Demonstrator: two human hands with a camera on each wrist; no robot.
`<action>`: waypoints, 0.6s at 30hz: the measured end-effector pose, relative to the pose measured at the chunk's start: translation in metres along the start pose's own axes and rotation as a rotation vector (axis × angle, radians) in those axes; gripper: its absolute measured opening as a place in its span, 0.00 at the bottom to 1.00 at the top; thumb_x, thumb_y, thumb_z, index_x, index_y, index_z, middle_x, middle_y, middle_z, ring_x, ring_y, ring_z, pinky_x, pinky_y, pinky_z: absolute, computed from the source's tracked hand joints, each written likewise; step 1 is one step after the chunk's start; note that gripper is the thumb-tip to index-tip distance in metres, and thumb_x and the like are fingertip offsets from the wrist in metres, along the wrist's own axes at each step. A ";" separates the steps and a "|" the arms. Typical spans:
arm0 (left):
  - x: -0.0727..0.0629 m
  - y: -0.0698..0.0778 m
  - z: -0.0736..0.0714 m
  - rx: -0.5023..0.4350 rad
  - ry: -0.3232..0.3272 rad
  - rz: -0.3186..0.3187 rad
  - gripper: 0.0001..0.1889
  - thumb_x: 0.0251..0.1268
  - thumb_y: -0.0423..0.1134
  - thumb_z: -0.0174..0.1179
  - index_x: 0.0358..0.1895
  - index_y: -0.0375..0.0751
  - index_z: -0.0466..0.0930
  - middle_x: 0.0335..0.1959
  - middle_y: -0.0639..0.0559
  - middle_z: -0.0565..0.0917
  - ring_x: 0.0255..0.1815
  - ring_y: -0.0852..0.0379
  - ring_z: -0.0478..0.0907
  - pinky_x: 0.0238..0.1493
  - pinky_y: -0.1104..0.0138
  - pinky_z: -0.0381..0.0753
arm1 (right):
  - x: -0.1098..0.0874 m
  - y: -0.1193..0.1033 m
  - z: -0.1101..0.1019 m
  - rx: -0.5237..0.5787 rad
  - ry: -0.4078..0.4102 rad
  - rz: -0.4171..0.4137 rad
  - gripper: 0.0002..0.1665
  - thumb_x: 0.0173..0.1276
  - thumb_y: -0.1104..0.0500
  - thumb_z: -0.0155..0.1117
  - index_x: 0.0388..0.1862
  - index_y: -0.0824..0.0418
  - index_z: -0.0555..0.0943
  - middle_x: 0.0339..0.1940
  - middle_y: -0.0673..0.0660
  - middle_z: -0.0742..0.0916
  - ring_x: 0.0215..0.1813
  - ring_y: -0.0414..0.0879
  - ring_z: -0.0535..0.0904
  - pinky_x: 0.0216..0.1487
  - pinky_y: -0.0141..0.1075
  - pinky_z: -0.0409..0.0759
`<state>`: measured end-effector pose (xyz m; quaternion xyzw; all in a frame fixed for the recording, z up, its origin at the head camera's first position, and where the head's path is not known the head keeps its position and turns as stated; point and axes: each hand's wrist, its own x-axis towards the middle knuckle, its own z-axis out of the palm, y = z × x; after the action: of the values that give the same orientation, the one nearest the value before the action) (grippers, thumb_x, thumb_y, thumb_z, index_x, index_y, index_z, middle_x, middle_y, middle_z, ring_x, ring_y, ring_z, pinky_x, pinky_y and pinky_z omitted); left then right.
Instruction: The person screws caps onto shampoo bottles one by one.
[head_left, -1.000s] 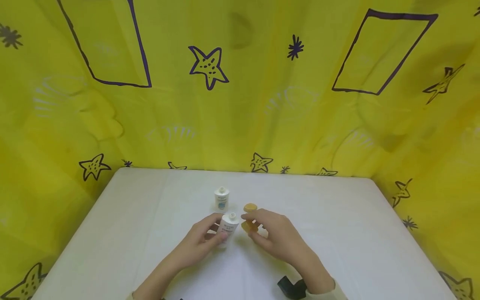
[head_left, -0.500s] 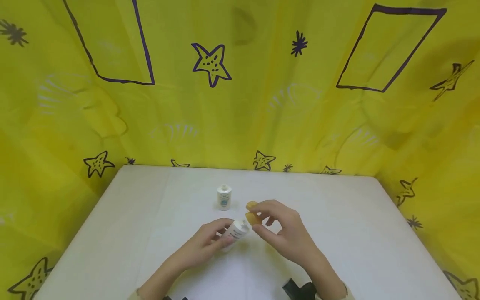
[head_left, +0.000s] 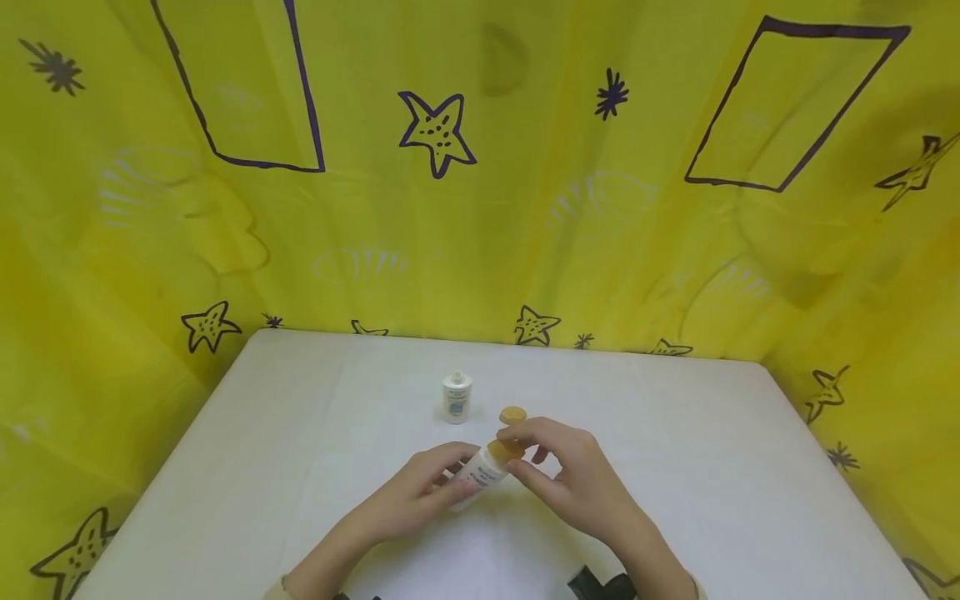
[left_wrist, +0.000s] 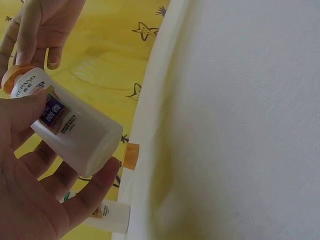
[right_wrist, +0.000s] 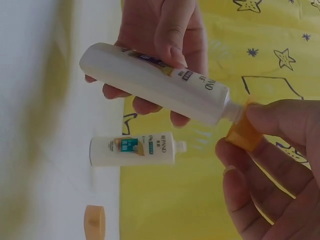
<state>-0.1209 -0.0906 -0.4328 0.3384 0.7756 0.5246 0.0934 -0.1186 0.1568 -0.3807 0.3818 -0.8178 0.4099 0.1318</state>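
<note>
A white bottle (right_wrist: 155, 82) with a purple label lies tilted in the grip of my left hand (head_left: 431, 492), its neck pointing toward my right hand (head_left: 573, 475). Between thumb and fingers, my right hand pinches an orange cap (right_wrist: 245, 127) at the bottle's neck. In the right wrist view part of the bare neck shows beside the cap. Behind the hands, a second white bottle (head_left: 457, 400) with a teal label stands upright on the table without a cap. To its right another orange cap (head_left: 513, 413) sits on the table, just beyond my right fingers.
A white cloth covers the table (head_left: 337, 400). Along its far edge hangs a yellow curtain (head_left: 495, 233) with drawn stars and shells. A black strap piece (head_left: 600, 583) shows at my right wrist.
My right hand has lifted one orange cap and brought it to the neck of the held bottle. My left hand has tilted that bottle toward the right.
</note>
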 end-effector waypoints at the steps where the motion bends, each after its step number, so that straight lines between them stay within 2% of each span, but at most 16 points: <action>1: 0.000 0.000 0.000 0.003 0.003 0.001 0.15 0.77 0.45 0.54 0.61 0.51 0.75 0.54 0.54 0.83 0.50 0.59 0.80 0.50 0.64 0.82 | 0.000 0.000 0.000 0.005 0.000 0.002 0.16 0.64 0.65 0.71 0.51 0.55 0.82 0.46 0.48 0.88 0.42 0.38 0.83 0.37 0.30 0.83; 10: 0.001 0.001 -0.002 -0.015 -0.006 0.022 0.13 0.77 0.43 0.54 0.59 0.51 0.76 0.52 0.55 0.83 0.48 0.59 0.80 0.49 0.64 0.82 | 0.000 -0.001 0.001 0.059 -0.005 -0.006 0.16 0.66 0.65 0.69 0.51 0.56 0.81 0.47 0.50 0.87 0.41 0.39 0.84 0.39 0.28 0.83; 15: 0.000 0.002 -0.002 -0.011 -0.001 0.015 0.13 0.77 0.44 0.54 0.59 0.51 0.76 0.52 0.55 0.83 0.49 0.58 0.80 0.49 0.64 0.82 | 0.000 -0.002 0.001 0.071 0.001 0.000 0.14 0.65 0.64 0.71 0.48 0.55 0.81 0.51 0.53 0.86 0.45 0.41 0.85 0.38 0.29 0.84; 18: 0.000 0.002 -0.003 -0.003 0.001 0.010 0.13 0.76 0.45 0.54 0.59 0.51 0.76 0.52 0.55 0.83 0.49 0.58 0.80 0.49 0.64 0.82 | 0.001 -0.002 0.001 0.072 -0.001 -0.019 0.17 0.63 0.70 0.70 0.48 0.55 0.81 0.53 0.54 0.85 0.48 0.43 0.84 0.39 0.29 0.84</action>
<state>-0.1213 -0.0923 -0.4297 0.3418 0.7730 0.5266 0.0910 -0.1173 0.1552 -0.3796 0.3942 -0.7989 0.4376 0.1215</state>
